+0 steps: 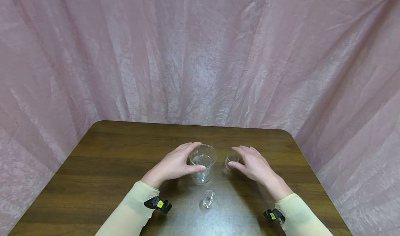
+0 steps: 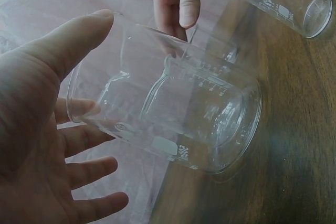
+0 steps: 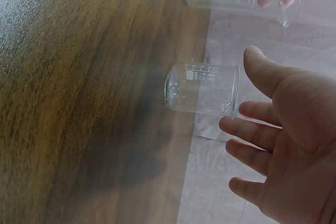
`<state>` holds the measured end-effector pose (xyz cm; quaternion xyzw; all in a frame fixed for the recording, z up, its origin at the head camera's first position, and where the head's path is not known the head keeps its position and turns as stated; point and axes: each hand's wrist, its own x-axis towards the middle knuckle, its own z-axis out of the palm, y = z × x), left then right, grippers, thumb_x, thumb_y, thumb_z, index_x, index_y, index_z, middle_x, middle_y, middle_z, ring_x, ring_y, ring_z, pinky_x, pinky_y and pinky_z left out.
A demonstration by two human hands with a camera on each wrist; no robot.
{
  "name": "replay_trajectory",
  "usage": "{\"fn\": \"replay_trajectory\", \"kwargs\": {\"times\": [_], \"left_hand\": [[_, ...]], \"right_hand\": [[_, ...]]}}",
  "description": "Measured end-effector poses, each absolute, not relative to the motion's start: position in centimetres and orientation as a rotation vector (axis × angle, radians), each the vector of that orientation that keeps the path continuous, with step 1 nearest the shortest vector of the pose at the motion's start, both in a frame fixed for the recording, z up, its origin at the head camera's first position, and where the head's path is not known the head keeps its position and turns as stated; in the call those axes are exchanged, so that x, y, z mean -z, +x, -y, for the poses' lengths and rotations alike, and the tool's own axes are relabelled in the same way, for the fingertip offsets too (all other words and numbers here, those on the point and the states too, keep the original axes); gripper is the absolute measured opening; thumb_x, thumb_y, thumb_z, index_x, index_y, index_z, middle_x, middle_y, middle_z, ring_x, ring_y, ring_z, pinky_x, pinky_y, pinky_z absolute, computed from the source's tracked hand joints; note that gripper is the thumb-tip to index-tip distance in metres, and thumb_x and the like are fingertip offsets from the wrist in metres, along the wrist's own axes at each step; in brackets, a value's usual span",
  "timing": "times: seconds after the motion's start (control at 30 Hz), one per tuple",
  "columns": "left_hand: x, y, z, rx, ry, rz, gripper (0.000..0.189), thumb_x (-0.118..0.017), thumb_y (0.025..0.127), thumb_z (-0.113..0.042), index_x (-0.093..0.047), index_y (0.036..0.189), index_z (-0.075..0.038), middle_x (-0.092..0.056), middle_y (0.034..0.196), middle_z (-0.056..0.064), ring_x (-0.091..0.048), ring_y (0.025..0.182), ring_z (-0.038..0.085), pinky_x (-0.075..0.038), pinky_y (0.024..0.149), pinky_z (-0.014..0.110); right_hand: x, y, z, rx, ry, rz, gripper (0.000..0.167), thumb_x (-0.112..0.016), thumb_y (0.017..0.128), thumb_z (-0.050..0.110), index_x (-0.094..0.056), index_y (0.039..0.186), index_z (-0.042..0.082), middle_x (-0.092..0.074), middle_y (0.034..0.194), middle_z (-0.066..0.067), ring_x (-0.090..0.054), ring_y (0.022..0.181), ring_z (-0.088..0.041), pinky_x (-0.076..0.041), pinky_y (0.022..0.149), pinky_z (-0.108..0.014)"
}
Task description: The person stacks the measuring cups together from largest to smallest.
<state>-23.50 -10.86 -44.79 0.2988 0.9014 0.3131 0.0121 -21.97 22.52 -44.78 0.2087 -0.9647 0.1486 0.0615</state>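
Observation:
A large clear glass beaker marked 500 ml stands upright with a smaller glass beaker nested inside it. My left hand curves around its upper part, thumb on the near side and fingertips right at the rim. In the left wrist view those fingers are spread and fairly straight. To the right stands a small graduated beaker. My right hand hovers around its right side, thumb and fingers apart, with space between palm and glass. Another small beaker stands nearer to me, between my forearms.
All the glassware stands on a dark brown wooden table with rounded far corners. A pink velvet curtain hangs behind the table and along its sides. A black strap device sits on each sleeved wrist.

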Motion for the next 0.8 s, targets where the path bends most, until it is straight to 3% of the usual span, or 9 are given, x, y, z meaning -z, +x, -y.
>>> {"fn": "replay_trajectory", "kwargs": {"times": [0.8], "left_hand": [[44.86, -23.64, 10.83, -0.972, 0.919, -2.802, 0.095, -0.081, 0.093, -0.066, -0.046, 0.168, -0.019, -0.050, 0.169, 0.006, -0.043, 0.157, 0.030, -0.042, 0.122, 0.059]], "right_hand": [[45.67, -22.32, -22.44, -0.457, 0.613, 2.915, 0.056, -0.079, 0.104, 0.036, -0.067, 0.146, 0.001, -0.071, 0.142, -0.019, -0.062, 0.139, -0.041, -0.037, 0.123, -0.063]]}}
